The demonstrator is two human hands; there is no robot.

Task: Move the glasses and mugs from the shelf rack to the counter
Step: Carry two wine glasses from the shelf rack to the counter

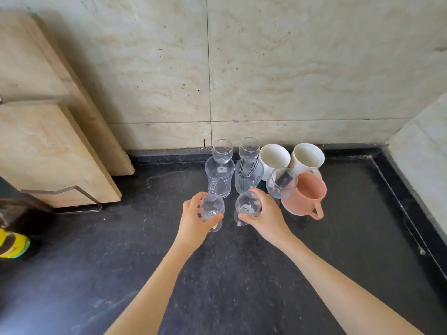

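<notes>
My left hand [193, 220] grips a small clear stemmed glass [212, 208], and my right hand [268, 217] grips another stemmed glass [248, 206]. Both glasses stand upright on or just above the black counter [217, 274]. Behind them stand a clear glass mug [219, 176] and a ribbed glass [248, 175]. Two more stemmed glasses [222, 151] [249, 148] stand by the wall. To the right are two white mugs [274, 157] [307, 158], a pink mug [306, 195] and a wine glass [281, 182].
Wooden cutting boards [53, 151] lean in a metal stand [77, 209] at the left. A yellow-green object [13, 243] lies at the far left edge. A tiled wall [266, 81] closes the back, and a raised ledge [420, 153] bounds the right.
</notes>
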